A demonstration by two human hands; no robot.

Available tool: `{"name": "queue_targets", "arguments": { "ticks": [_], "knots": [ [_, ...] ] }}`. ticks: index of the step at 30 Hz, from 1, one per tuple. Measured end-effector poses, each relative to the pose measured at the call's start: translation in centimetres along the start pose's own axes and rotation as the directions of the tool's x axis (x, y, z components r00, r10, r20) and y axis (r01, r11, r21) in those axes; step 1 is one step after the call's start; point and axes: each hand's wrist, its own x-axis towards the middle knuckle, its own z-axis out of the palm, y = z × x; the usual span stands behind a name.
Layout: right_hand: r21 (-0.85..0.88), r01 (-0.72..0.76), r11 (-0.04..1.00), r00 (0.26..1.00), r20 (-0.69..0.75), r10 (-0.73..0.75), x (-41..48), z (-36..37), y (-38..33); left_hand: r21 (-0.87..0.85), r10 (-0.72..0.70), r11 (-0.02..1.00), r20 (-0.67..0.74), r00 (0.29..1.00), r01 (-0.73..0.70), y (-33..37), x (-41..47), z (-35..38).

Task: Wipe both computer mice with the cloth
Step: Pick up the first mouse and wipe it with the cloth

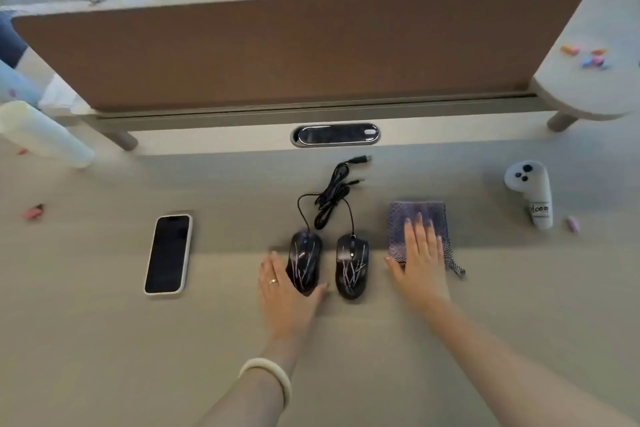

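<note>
Two black wired mice with pale streak patterns lie side by side on the desk: the left mouse [304, 258] and the right mouse [351, 265]. Their black cables [334, 196] are bundled behind them. A folded grey-purple cloth [415, 218] lies to the right of the mice. My right hand [420, 258] rests flat on the cloth's near half, fingers spread. My left hand [289, 295] lies beside the left mouse, with the thumb curling under its near end and the fingers along its left side. It touches the mouse but has no clear grip on it.
A phone [168, 253] lies face up left of the mice. A white controller [530, 191] stands at the right. A brown divider panel [301, 48] closes the back of the desk, with a cable port [335, 134] below it. A pale bottle [41, 133] lies at far left.
</note>
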Motion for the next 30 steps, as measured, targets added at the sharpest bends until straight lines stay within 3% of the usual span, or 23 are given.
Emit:
{"name": "queue_targets", "arguments": {
  "ticks": [5,11,13,18,20,23,25,27,28,30],
  "knots": [
    [-0.098,-0.071,0.993,0.995,0.056,0.077,0.7,0.5,1.0,-0.005,-0.052,0.999,-0.050,0.997,0.052,-0.4,0.2,0.9],
    [-0.065,-0.107,0.992,0.994,0.030,0.109,0.8,1.4,1.1,-0.267,-0.094,0.962,-0.105,0.990,0.063,0.6,0.2,1.1],
    [-0.015,-0.140,0.990,0.990,-0.013,0.140,0.9,1.4,0.8,-0.398,-0.113,0.915,-0.093,0.989,0.067,1.3,-0.1,0.6],
    [0.089,-0.175,0.981,0.981,-0.069,0.181,1.4,0.9,0.9,-0.692,-0.231,0.684,0.093,0.968,0.230,2.9,-0.1,-1.1],
    [0.143,-0.185,0.972,0.975,-0.097,0.199,1.8,0.7,1.0,-0.798,-0.237,0.518,0.211,0.948,0.307,2.8,0.4,-1.5],
    [0.342,-0.234,0.910,0.957,-0.083,0.277,2.9,-0.8,1.5,-0.888,-0.216,0.032,0.441,0.871,0.458,2.7,1.0,-1.9],
    [0.584,-0.342,0.736,0.900,-0.022,0.435,3.8,-3.5,1.2,-0.827,-0.195,-0.207,0.558,0.807,0.522,2.4,1.3,-2.0],
    [0.773,-0.338,0.536,0.861,0.024,0.509,4.2,-6.5,-0.1,-0.752,-0.176,-0.357,0.637,0.751,0.554,1.9,1.8,-1.8],
    [0.832,-0.281,0.478,0.876,0.020,0.481,3.9,-7.8,-1.3,-0.727,-0.170,-0.401,0.657,0.734,0.557,1.8,2.1,-1.7],
    [0.870,-0.131,0.475,0.956,-0.015,0.292,2.8,-9.5,-5.2,-0.683,-0.151,-0.441,0.696,0.702,0.582,1.8,2.5,-1.7]
  ]
}}
